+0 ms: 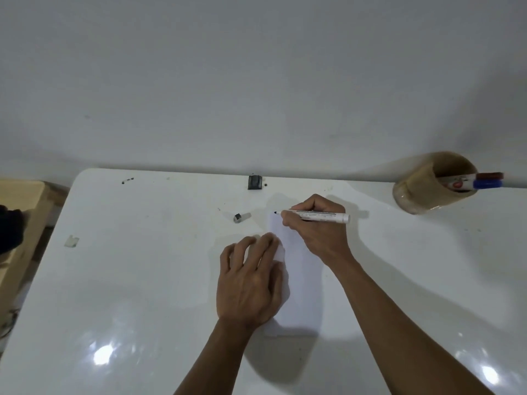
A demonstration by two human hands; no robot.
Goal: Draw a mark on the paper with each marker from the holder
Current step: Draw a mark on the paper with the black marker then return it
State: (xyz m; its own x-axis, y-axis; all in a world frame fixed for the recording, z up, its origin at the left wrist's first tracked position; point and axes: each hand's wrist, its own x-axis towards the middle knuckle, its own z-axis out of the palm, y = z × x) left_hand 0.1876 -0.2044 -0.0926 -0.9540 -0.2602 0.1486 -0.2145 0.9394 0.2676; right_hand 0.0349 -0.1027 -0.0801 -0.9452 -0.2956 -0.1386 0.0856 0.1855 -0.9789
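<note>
Glossy white desk [142, 280] pushed against a plain grey-white wall [256, 67], lamp glare on the near edge. Wooden furniture [20, 223] off the left side. Paper [299, 280] lies mid-desk. Left hand [251, 280] flat on its left edge, fingers [242, 252] slightly spread. Right hand [316, 232] fingers pinching an uncapped black marker [313, 215], tip at the paper's far left corner. Small grey cap-like piece [241, 217] just left of the paper. Black clip [254, 182] at the far edge. Holder [422, 186] far right, tilted, with a red marker [489, 175] and a blue marker [486, 183] inside.
</note>
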